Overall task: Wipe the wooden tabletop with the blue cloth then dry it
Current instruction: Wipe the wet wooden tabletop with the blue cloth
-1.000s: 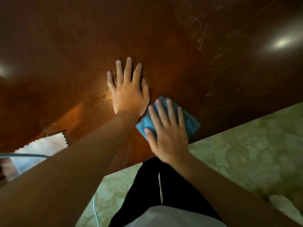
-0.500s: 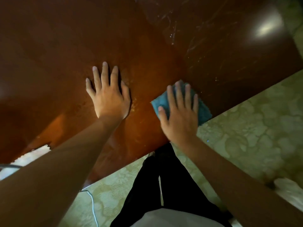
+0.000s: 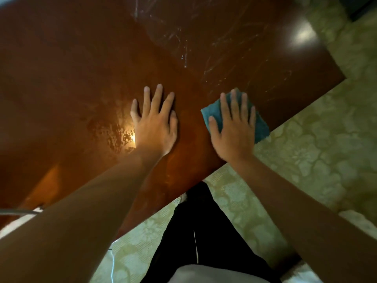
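Blue cloth (image 3: 262, 127) under flat right hand (image 3: 234, 133)

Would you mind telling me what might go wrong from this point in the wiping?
1. The blue cloth lies right at the tabletop edge under the flat right hand; another outward stroke might push it off onto the floor.
2. The left hand presses flat beside a wet, glistening patch; it could slip or leave prints.
3. Streaks farther back may dry as marks.
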Available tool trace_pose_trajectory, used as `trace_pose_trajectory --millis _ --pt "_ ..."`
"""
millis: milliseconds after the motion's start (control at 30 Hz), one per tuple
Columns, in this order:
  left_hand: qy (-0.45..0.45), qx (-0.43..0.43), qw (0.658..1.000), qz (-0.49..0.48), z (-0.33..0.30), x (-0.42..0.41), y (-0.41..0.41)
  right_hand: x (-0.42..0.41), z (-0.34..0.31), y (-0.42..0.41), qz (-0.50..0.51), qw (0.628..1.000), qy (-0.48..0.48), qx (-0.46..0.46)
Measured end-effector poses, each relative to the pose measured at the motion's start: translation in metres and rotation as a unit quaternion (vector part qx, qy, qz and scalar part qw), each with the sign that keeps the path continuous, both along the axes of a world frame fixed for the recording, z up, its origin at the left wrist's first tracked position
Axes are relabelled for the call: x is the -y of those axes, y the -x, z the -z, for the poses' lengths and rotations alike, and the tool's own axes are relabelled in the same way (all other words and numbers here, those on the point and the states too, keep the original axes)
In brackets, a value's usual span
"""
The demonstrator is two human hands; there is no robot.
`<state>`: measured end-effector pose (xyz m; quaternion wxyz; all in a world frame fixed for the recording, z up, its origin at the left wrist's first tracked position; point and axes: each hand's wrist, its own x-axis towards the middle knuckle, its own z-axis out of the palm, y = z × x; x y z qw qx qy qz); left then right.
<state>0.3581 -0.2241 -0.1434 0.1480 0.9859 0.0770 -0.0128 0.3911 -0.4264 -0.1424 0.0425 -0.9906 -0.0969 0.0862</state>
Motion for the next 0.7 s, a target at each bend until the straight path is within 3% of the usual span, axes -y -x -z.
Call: trace_pose_trajectory --millis 233,333,533,633,700 --pt "-0.008 0.016 1.0 -0.007 0.004 0.001 0.003 -0.068 0.008 0.139 -0.136 0.99 -0.039 -0.019" --pt "-0.008 0.016 1.0 -0.005 0.006 0.001 0.003 -0.041 0.009 0.105 -0.143 0.989 -0.044 -0.013" --pt "-0.016 0.015 1.0 -0.005 0.005 0.003 0.003 0.036 0.002 -0.014 0.03 1.0 0.005 -0.007" --pt "-0.02 0.011 1.0 -0.006 0.005 0.003 0.004 0.013 0.004 0.0 0.045 0.999 0.001 0.009" --pt "-0.028 0.009 1.0 -0.005 0.005 0.003 0.003 -0.013 0.006 0.032 -0.013 1.0 -0.013 0.013"
